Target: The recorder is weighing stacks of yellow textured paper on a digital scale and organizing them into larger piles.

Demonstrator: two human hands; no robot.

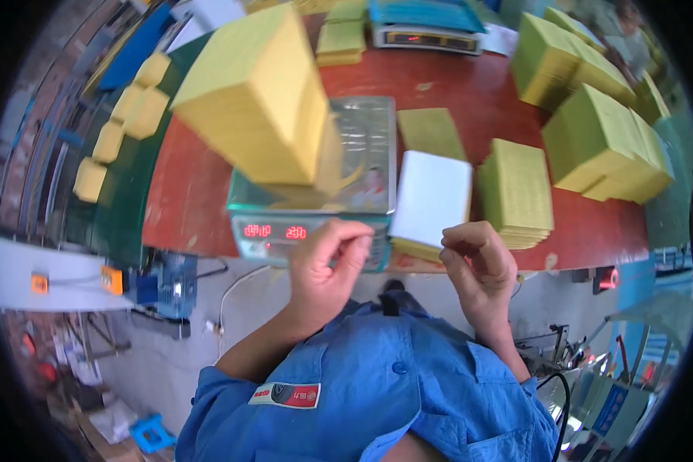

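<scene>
Both of my hands are raised in front of the table's near edge, apart from each other. My left hand (pixel 331 258) is at the front of a digital scale (pixel 362 146), thumb and fingertips drawn together; anything between them is too small to see. With its fingers curled and thumb near the index fingertip, my right hand (pixel 481 266) is beside a white sheet (pixel 433 196) lying on a pile of yellow paper. A tall block of stacked yellow paper (pixel 262 100) stands on the scale's metal plate, above a red lit display (pixel 276 231).
On the red table (pixel 427 81), a yellow paper stack (pixel 516 192) stands right of the white sheet, with larger stacks (pixel 604 146) farther right. A second scale (pixel 427 27) is at the back. Yellow bundles (pixel 140 108) line a green surface at left. Another person is at the far right.
</scene>
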